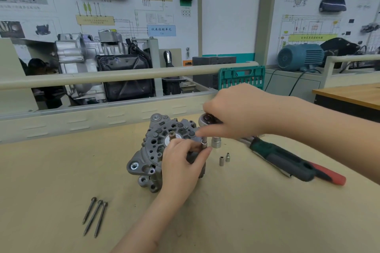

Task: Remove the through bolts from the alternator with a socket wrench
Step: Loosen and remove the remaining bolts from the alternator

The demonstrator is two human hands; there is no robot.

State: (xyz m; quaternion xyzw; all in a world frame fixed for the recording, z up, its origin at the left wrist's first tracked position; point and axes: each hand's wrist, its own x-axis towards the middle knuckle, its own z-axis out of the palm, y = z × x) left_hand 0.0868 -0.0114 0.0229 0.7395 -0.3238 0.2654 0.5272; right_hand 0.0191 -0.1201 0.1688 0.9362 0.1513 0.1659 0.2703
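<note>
A grey alternator [156, 150] stands on the beige table [61, 181], rear end up. My left hand [183, 162] rests on its right side, fingers curled against the housing, thumb by a small socket [204, 143] at its right edge. My right hand [236, 111] grips the head of a ratchet wrench [207, 119] above that socket, index finger stretched left over it. The wrench's green and black handle [281, 157] runs down to the right. Three long through bolts [95, 214] lie loose on the table at the front left.
A larger socket [216, 142] and two small sockets [224, 159] stand right of the alternator. A red-handled tool [329, 174] lies beside the wrench handle. An open green socket case [241, 77] stands at the table's back edge, behind a beige rail [102, 77].
</note>
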